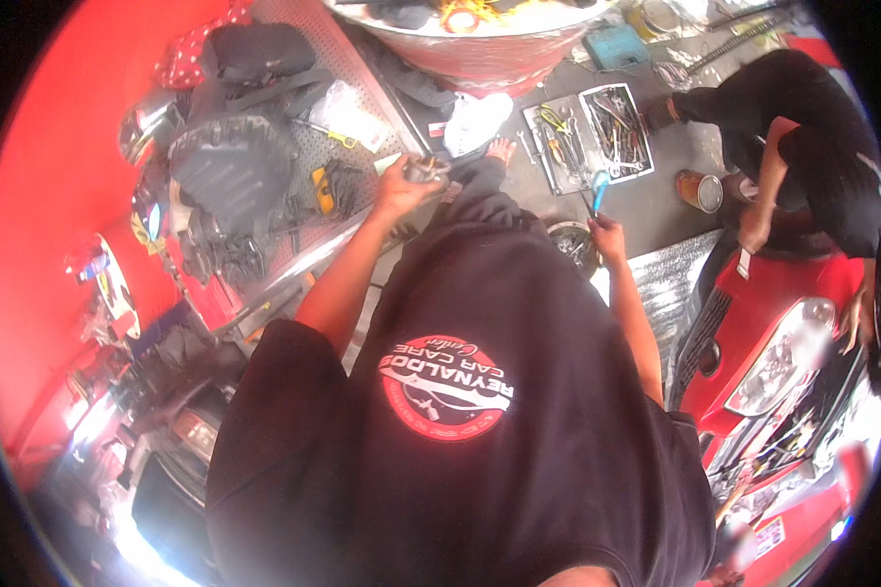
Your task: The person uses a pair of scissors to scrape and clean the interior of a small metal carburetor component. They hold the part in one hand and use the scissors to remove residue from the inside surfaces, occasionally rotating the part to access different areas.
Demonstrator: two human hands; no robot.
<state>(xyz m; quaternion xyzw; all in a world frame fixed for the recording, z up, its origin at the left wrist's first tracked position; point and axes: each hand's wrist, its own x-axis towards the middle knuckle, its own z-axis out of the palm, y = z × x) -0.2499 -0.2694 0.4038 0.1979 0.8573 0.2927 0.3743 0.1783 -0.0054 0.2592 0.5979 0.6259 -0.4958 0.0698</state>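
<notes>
My left hand [399, 189] is closed around a small brownish-grey metal part [427, 170], raised beside my dark-clothed leg. In my right hand [608, 240] is a slim tool with a light-blue end [600, 184], pointing away from me; its exact kind is not clear. Just left of that hand lies a round metal part [571, 241], partly hidden by my shirt. Beyond it on the floor are a tray of wrenches and screwdrivers [544, 178] and a white-edged tray [642, 177] filled with dark metal tools.
A co-worker's hand [754, 229] holds a small pale thing over a red car bumper [783, 293] at right. An orange-brown can [699, 191] stands near the trays. A perforated metal bench [308, 93] at left carries bags and a yellow tool [324, 192]. A large round tub [480, 54] is ahead.
</notes>
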